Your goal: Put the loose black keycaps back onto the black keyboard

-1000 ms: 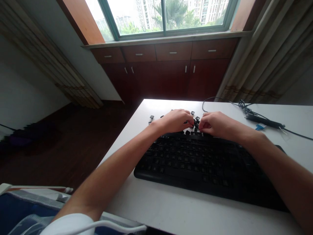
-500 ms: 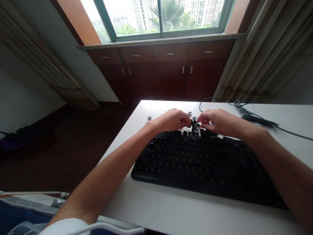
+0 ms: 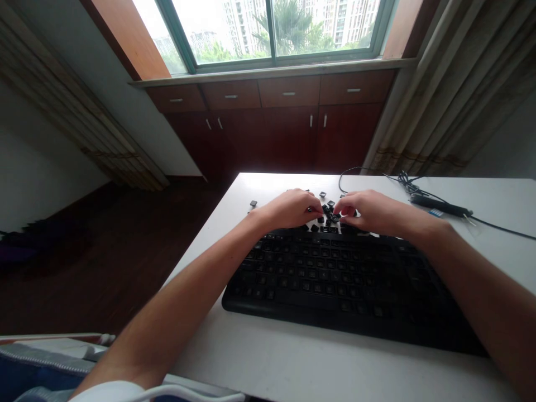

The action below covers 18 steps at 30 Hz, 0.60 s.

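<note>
A black keyboard lies on the white table, and a small heap of loose black keycaps sits just behind its back edge. My left hand bends over the heap's left side, thumb and fingers curled together; a dark bit shows among the fingers, too small to name. From the other side my right hand reaches in, its thumb and forefinger drawn together at a keycap on the heap's edge. Both forearms cross over the keyboard's ends, and the right one covers part of its right end.
Single keycaps lie apart, one at the left and one behind the heap. At the right a black cable lies coiled beside a black rod-like tool. Beyond the white table stand red-brown cabinets under a window.
The view has shifted slightly. My right thumb and fingertips have come lower and closer to the heap of keycaps. My left hand stays at its left side with small finger movements.
</note>
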### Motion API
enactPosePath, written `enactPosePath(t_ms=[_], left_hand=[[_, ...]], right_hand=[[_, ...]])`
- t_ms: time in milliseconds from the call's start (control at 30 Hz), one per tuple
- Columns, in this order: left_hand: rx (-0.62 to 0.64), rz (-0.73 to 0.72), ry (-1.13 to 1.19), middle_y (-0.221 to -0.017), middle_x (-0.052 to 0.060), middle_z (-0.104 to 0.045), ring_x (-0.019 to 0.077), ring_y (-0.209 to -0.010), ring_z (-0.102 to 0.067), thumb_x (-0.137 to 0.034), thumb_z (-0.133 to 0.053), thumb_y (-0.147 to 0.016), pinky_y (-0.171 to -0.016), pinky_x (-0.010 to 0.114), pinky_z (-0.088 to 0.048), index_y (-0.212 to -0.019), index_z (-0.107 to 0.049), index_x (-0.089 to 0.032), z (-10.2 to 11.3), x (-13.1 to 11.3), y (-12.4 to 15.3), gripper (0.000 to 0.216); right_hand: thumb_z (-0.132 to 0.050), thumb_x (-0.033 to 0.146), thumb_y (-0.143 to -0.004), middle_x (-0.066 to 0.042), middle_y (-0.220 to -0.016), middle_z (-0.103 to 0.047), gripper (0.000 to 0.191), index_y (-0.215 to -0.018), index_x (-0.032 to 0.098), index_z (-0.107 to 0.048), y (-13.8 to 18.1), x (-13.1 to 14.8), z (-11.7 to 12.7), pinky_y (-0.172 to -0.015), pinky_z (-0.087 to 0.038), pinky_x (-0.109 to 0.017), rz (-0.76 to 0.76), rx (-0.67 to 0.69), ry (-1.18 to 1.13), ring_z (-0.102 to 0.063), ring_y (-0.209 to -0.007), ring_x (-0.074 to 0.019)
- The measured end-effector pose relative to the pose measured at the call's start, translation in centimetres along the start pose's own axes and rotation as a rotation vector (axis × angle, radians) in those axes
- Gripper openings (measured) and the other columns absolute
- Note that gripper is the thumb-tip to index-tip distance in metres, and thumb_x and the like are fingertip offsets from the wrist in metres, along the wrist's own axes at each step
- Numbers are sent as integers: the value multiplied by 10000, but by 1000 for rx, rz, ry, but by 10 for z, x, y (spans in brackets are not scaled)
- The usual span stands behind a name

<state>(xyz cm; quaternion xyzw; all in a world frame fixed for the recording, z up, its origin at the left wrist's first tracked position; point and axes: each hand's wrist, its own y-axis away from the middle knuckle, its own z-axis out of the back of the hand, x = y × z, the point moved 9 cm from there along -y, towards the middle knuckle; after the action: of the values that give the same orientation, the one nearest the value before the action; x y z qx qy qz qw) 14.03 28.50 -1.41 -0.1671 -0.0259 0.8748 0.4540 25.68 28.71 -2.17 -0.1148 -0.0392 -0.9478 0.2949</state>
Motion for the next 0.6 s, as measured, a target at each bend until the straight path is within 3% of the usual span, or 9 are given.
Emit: enactPosePath(t_ms=[333, 600], left_hand=[[-14, -14, -6, -948, 40, -731, 154, -801, -660, -210, -614, -895, -724, 244, -467, -978, -770, -217, 5, -4, 0, 178], [-8, -3, -9, -945, 37, -728, 152, -802, -660, -221, -613, -898, -728, 244, -469, -987, -771, -225, 7, -5, 0, 181]], right_hand=[[-652, 306, -831, -33, -845, -734, 128, -879, 243, -751, 1, 7, -3, -648, -434, -277, 0, 24, 19, -646, -757, -190], [-672, 324, -843, -37, -957, -731, 256, -1089, 274, -725, 0, 12, -3, -703, -454, -285, 48, 5, -2, -650, -820, -198]])
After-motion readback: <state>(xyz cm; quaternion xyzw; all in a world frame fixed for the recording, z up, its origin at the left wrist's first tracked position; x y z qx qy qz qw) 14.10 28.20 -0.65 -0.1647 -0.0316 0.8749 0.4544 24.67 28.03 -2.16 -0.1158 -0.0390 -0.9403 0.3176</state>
